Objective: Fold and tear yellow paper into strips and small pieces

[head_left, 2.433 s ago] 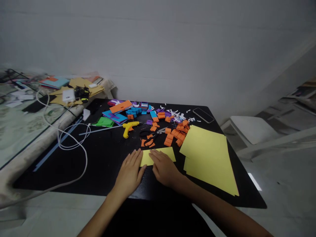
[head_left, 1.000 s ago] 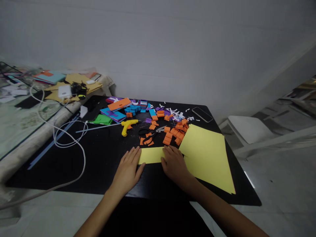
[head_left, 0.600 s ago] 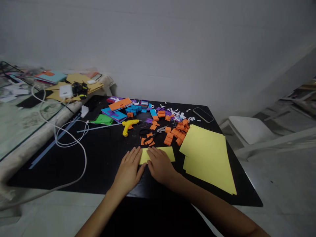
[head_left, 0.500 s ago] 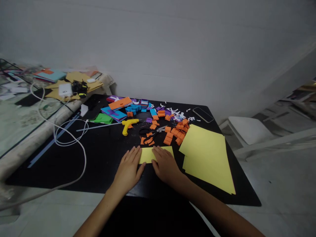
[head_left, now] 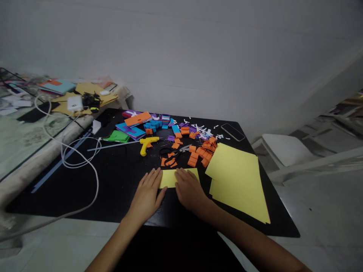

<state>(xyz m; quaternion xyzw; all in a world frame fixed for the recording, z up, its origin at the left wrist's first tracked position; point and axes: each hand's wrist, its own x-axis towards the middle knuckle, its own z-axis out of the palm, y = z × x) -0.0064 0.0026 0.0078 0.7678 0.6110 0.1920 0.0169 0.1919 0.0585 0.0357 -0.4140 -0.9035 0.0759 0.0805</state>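
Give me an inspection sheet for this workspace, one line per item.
Surface: black table, with tools and coloured paper spread over it.
Work pieces: small yellow paper lies flat under the hands; larger yellow sheets are stacked unevenly to its right.
Clutter: orange pieces, white scraps, scissors, a yellow glue gun and a phone, all beyond the yellow paper.
Hands: left hand rests on the paper's left end; right hand rests palm down on its right part.
Cables: white cable crosses the table's left part and passes its near edge.
Surroundings: grey wall behind, white seat at right, littered second surface at left.
Spills: nothing seen.
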